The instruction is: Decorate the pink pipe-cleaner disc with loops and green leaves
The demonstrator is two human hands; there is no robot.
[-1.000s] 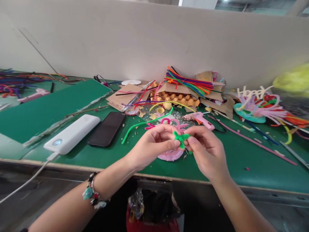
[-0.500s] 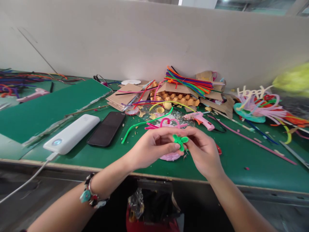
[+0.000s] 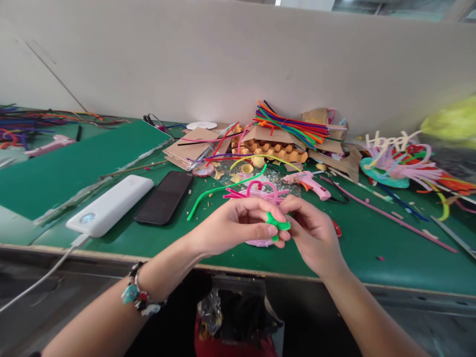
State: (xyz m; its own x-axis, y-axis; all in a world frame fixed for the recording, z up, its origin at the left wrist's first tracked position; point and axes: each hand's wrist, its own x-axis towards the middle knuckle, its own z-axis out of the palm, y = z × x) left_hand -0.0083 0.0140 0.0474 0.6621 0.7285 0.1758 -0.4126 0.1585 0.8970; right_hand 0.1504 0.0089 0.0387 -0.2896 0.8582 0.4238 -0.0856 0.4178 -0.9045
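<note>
A small green pipe-cleaner shape [image 3: 277, 224] with looped lobes is held above the table's front edge. My left hand [image 3: 241, 225] pinches it between thumb and fingers. From the other side, the fingertips of my right hand [image 3: 312, 230] close on its right lobe. Behind and beneath my hands is a pink pipe-cleaner piece [image 3: 256, 187] with loops on top, and my fingers hide much of it. A loose green pipe cleaner [image 3: 208, 196] lies to the left of it.
A black phone [image 3: 163, 198] and a white power bank [image 3: 111, 206] with a cable lie left. A pink glue gun [image 3: 307, 183] rests behind my right hand. Further back stand an egg carton [image 3: 269, 148] and a pipe-cleaner bundle [image 3: 292, 126]. A pink pipe-cleaner decoration [image 3: 401, 163] sits right.
The green shape has turned and tilted between my fingers, so its lobes point differently. Both hands stay in nearly the same place.
</note>
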